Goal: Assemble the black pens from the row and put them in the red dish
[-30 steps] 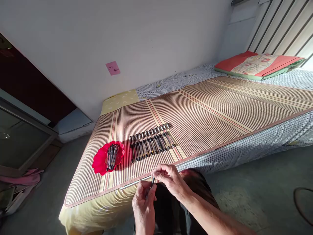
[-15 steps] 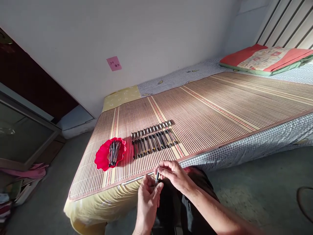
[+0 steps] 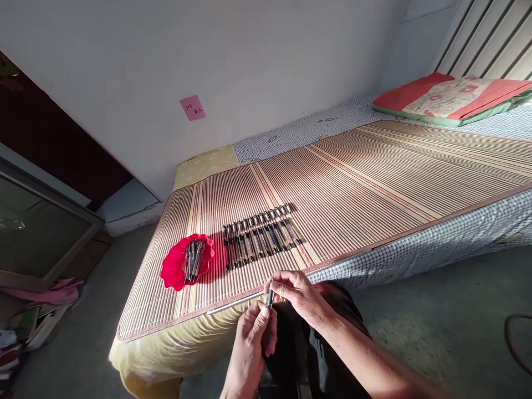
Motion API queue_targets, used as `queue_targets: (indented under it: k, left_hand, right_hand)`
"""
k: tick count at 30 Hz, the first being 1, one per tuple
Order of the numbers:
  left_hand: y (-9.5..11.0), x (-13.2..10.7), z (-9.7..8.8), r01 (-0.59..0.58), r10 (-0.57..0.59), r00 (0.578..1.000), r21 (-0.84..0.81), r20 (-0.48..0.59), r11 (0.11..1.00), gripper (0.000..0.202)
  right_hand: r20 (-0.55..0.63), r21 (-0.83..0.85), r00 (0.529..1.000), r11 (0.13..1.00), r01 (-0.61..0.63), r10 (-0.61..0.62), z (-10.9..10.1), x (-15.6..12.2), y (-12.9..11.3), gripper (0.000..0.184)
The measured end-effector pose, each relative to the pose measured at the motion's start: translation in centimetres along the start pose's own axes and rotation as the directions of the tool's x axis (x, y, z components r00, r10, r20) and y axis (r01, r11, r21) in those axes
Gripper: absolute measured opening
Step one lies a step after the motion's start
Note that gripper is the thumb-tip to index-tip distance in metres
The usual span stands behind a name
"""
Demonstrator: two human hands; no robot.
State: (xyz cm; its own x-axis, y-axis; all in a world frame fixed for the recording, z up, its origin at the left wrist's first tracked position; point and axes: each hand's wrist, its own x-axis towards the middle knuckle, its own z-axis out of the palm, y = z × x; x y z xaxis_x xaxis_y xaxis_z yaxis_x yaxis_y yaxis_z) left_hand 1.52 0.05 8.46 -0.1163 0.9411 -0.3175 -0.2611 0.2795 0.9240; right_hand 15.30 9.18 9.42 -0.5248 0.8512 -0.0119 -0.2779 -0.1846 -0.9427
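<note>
1. The slatted mat [image 3: 353,183] is made of narrow, ridged strips in tan and brown, crossed by pale bands with red lines and bound with a brown edging.
2. Under it lies bedding [image 3: 145,360], soft and creased, yellow at the mat's left end and finely checked along the rest.
3. Near the mat's left edge sits a red dish [image 3: 171,270], smooth and glossy, with a scalloped rim; slim dark pens [image 3: 193,261] lie bundled inside.
4. To its right, a row of clear-barrelled pens [image 3: 260,243] lies on the mat, slender and straight, with dark ends. Short, shiny dark caps [image 3: 257,220] form a second row on the wall side.
5. The held pen piece [image 3: 270,299] is a thin, dark cylinder, largely hidden by fingers; whether it is whole cannot be told. It is just off the mat's near edge, above the person's dark-clothed lap.
6. The left hand [image 3: 251,335] grips its lower end between thumb and curled fingers; the right hand [image 3: 294,293] pinches its upper end.
7. Its long axis stands nearly vertical in the view, the top leaning slightly right.
8. The laid-out pens lie side by side, long axes running from the wall side towards the mat's near edge.
</note>
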Motion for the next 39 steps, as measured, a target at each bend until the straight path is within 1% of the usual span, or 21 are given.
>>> queue_targets:
  k: [2,3,7,8,10,13,15,17,19,21,23,25,27,28,29,30,32,34,35,37,39]
  left_hand:
    - [0.3,-0.2,0.2,0.070,-0.065,0.996,-0.083,0.065,0.994,0.049]
    - [0.4,-0.3,0.2,0.077,-0.070,0.995,-0.101,0.075,0.992,0.049]
    - [0.5,-0.3,0.4,-0.011,0.012,1.000,-0.035,0.012,0.999,0.045]
    - [0.4,-0.3,0.3,-0.004,0.004,1.000,-0.032,0.005,0.999,0.044]
    - [0.4,-0.4,0.3,0.080,-0.076,0.996,-0.087,0.041,0.993,0.044]
    - [0.3,-0.6,0.3,0.208,-0.175,0.971,-0.208,0.163,0.956,0.045]
    - [0.3,-0.7,0.3,0.233,-0.183,0.961,-0.246,0.209,0.941,0.044]
    - [0.2,-0.6,0.4,0.235,-0.181,0.960,-0.259,0.215,0.937,0.044]
    - [0.0,-0.5,0.4,0.229,-0.178,0.961,-0.246,0.214,0.942,0.047]
    - [-0.3,-0.4,0.2,0.221,-0.176,0.961,-0.211,0.214,0.952,0.048]
    - [-0.6,-0.6,0.0,0.202,-0.169,0.964,-0.148,0.207,0.968,0.048]
    - [-1.0,-0.7,-0.3,0.173,-0.158,0.969,-0.066,0.187,0.983,0.049]
    - [-1.2,-0.8,-0.5,0.139,-0.135,0.983,-0.019,0.122,0.990,0.050]
    - [-1.2,-0.7,-0.5,0.123,-0.122,0.990,-0.021,0.068,0.992,0.050]
    - [-1.2,-0.6,-0.4,0.110,-0.110,0.994,-0.040,0.003,0.993,0.050]
    - [-1.0,-0.4,-0.2,0.093,-0.097,0.993,-0.066,-0.066,0.993,0.049]
    - [-0.6,0.2,0.4,0.043,-0.059,0.984,-0.101,-0.169,0.994,0.046]
    - [0.1,1.0,1.3,-0.022,-0.001,0.977,-0.105,-0.212,0.994,0.045]
    - [0.4,1.3,1.7,-0.057,0.034,0.976,-0.099,-0.217,0.993,0.046]
    - [0.9,1.9,2.6,-0.113,0.092,0.969,-0.084,-0.228,0.990,0.050]
    - [1.3,2.3,3.3,-0.135,0.115,0.962,-0.065,-0.249,0.989,0.054]
  right_hand:
    - [0.026,0.032,1.000,0.999,-0.004,0.004,-0.1,0.0,-0.1,0.041]
    - [0.030,0.041,1.000,0.999,-0.004,0.003,-0.1,-0.1,-0.1,0.042]
    - [0.005,0.015,1.000,1.000,-0.001,0.001,-0.1,-0.1,-0.2,0.041]
    - [0.002,0.011,1.000,1.000,0.000,0.000,-0.2,-0.1,-0.2,0.041]
    - [0.007,0.037,1.000,0.999,-0.003,0.002,-0.4,-0.1,-0.1,0.038]
    - [0.047,0.136,0.999,0.990,-0.028,0.022,-0.7,0.0,0.3,0.032]
    - [0.072,0.174,0.997,0.984,-0.037,0.025,-0.8,0.0,0.6,0.028]
    - [0.056,0.187,0.998,0.982,-0.033,0.023,-0.7,0.0,0.9,0.026]
    - [-0.012,0.212,1.000,0.977,-0.013,0.016,-0.7,0.1,1.0,0.026]
    - [-0.099,0.252,0.995,0.968,0.014,0.011,-1.4,0.6,0.6,0.029]
    - [-0.207,0.295,0.978,0.953,0.068,-0.006,-2.9,1.2,-0.3,0.032]
    - [-0.350,0.333,0.936,0.929,0.160,-0.036,-5.2,1.8,-1.7,0.035]
    - [-0.485,0.333,0.871,0.905,0.266,-0.077,-7.5,2.1,-3.0,0.038]
    - [-0.526,0.321,0.846,0.899,0.298,-0.093,-8.4,1.9,-3.5,0.039]
    - [-0.535,0.313,0.839,0.900,0.303,-0.097,-9.0,1.7,-3.8,0.039]
    - [-0.525,0.309,0.846,0.906,0.289,-0.091,-9.2,1.3,-3.9,0.037]
    - [-0.446,0.318,0.894,0.925,0.209,-0.049,-8.5,0.5,-3.5,0.032]
    - [-0.343,0.331,0.939,0.936,0.119,0.002,-6.7,-0.1,-2.5,0.027]
    - [-0.304,0.336,0.952,0.938,0.087,0.020,-5.7,-0.2,-2.0,0.028]
    - [-0.279,0.349,0.959,0.935,0.060,0.042,-3.7,-0.3,-1.2,0.034]
    - [-0.280,0.360,0.958,0.932,0.053,0.054,-2.0,-0.1,-0.7,0.037]
